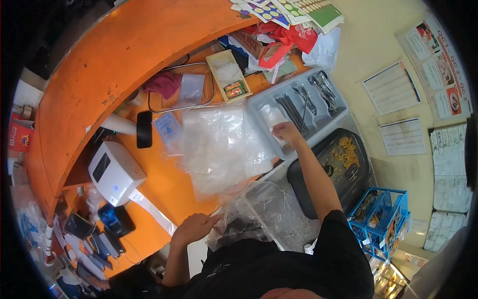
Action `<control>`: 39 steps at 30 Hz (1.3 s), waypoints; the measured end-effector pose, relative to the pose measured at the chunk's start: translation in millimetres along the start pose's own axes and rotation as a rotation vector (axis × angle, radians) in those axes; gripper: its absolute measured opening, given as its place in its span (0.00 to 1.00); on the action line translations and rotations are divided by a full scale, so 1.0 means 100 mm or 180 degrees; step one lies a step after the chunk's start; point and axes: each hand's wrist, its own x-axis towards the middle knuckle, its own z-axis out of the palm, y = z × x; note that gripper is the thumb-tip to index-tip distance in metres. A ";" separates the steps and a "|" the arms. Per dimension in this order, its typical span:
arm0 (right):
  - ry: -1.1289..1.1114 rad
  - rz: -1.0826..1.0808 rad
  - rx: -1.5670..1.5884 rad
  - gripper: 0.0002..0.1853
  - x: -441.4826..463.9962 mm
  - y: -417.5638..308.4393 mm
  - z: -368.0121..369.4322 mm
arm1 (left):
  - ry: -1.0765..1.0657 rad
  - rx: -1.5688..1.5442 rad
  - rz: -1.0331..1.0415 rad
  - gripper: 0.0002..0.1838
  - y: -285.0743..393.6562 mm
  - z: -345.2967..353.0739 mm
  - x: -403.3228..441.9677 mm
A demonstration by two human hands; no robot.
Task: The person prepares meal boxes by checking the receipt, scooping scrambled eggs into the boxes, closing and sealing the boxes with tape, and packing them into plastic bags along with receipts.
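Observation:
My right hand (287, 132) reaches into the grey divided tray (259, 112), over the compartment with white packets (271, 115). Its fingers are pinched together at the packets; what they grip is too small to make out. Dark straws or sticks (293, 115) lie in the compartment beside it, and wrapped cutlery (322, 89) fills others. My left hand (195, 228) is low at the counter's front edge, its fingertips by a clear plastic bag (231, 224). Whether it holds the bag is unclear. Clear plastic sheets or bags (214, 144) lie between the hands.
A black tray with yellow food bits (318, 174) stands right of my forearm, near a blue basket rack (381, 214). A white label printer (115, 172), a black phone (144, 129) and a small cream box (229, 74) are on the orange counter (164, 199). A clear bin (279, 214) is in front.

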 end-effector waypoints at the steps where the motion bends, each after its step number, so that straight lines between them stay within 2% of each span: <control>1: 0.0045 -0.0069 -0.0203 0.12 -0.01 -0.03 -0.06 | 0.0015 0.0153 -0.0093 0.29 0.10 -0.04 0.04; 2: 0.0082 -0.0134 -0.0410 0.10 -0.03 -0.06 -0.11 | 0.0029 0.0298 -0.0189 0.28 0.16 -0.05 0.07; 5: 0.0371 -0.0316 -0.0570 0.07 -0.28 -0.46 -0.24 | 0.0481 -0.0533 0.0450 0.27 0.09 -0.04 0.14; 8: 0.0554 -0.0423 -0.0497 0.09 -0.28 -0.53 -0.44 | 0.0691 -0.1136 0.0597 0.24 0.07 -0.09 0.18; 11: 0.0301 -0.0716 0.0669 0.11 -0.43 -0.66 -0.58 | 0.0816 -0.0966 0.0515 0.25 0.15 -0.17 0.11; 14: 0.0538 -0.0781 0.0308 0.11 -0.45 -0.68 -0.56 | 0.1143 -0.0556 0.0648 0.23 0.21 -0.17 0.08; 17: 0.0747 -0.1006 0.0128 0.09 -0.18 -0.33 -0.32 | 0.1240 -0.0827 0.0737 0.22 0.20 -0.13 0.11; 20: 0.0745 -0.1097 -0.1536 0.09 -0.16 -0.32 0.10 | 0.1299 -0.0916 0.0859 0.21 0.21 -0.07 0.14; 23: 0.1007 -0.1234 -0.1153 0.11 -0.04 -0.31 0.04 | 0.1276 -0.0804 0.0729 0.19 0.27 -0.09 0.06; 25: 0.1248 -0.1861 -0.0858 0.12 -0.09 -0.43 -0.24 | 0.1425 -0.1444 0.0803 0.15 0.19 -0.01 0.08; 26: 0.1269 -0.1840 -0.0522 0.11 -0.21 -0.59 -0.37 | 0.1473 -0.1760 0.0844 0.13 0.14 0.03 0.10; 27: 0.1296 -0.1813 -0.0189 0.10 -0.49 -0.97 -0.43 | 0.1495 -0.1994 0.0961 0.13 0.11 0.05 0.12; 29: 0.0944 -0.1767 0.1088 0.08 -1.43 -1.67 -0.42 | 0.1542 -0.2515 0.1165 0.16 0.08 0.09 0.15; 31: 0.0745 -0.1756 0.1707 0.03 -2.18 -1.87 -0.10 | 0.1576 -0.2725 0.1242 0.16 0.16 0.09 0.14; 32: 0.0891 -0.1945 -0.1238 0.02 -2.53 -1.84 0.02 | 0.1598 -0.2822 0.1267 0.17 0.20 0.09 0.14; 34: -0.1090 -0.2617 0.0367 0.03 -2.63 -1.39 0.34 | 0.1663 -0.2964 0.1358 0.15 0.25 0.12 0.16; 35: -0.2178 -0.2521 0.1086 0.04 -2.68 -1.16 0.51 | 0.1649 -0.3059 0.1378 0.14 0.31 0.11 0.14; 37: -0.2014 -0.2038 -0.0461 0.09 -2.70 -0.83 1.07 | 0.1591 -0.3176 0.1503 0.14 0.39 0.14 0.14; 39: -0.1354 -0.2292 -0.2603 0.13 -2.57 -0.05 1.40 | 0.1480 -0.3216 0.1683 0.13 0.44 0.19 0.15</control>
